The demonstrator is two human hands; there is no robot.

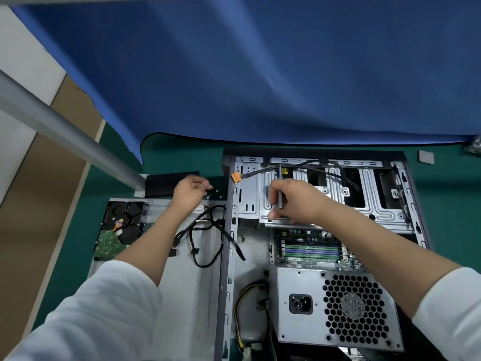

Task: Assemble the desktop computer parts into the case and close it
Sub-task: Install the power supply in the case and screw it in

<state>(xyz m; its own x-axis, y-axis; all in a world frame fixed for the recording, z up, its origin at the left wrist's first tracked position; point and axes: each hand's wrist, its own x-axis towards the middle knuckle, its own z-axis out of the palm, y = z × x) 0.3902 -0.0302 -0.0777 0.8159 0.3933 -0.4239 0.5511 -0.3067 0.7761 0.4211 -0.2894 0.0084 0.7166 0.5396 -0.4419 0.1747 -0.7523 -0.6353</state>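
An open computer case (413, 194) lies flat on the table. Inside it are a metal drive cage (338, 201), a motherboard with memory slots (312, 250) and a grey power supply (335, 306). My right hand (294, 201) grips a thin grey screwdriver (280, 188) upright over the cage's left part. My left hand (191, 192) reaches left of the case and pinches something small and dark beside a black tray with screws (217, 192). A hard drive (121, 227) rests circuit side up on the grey side panel (187, 272).
Loose black cables (208, 238) sprawl over the side panel. An orange connector (236, 176) hangs at the case's far left corner. A black box (166, 183) stands behind my left hand. A blue cloth (260, 74) hangs behind. A small grey square (426, 157) lies far right.
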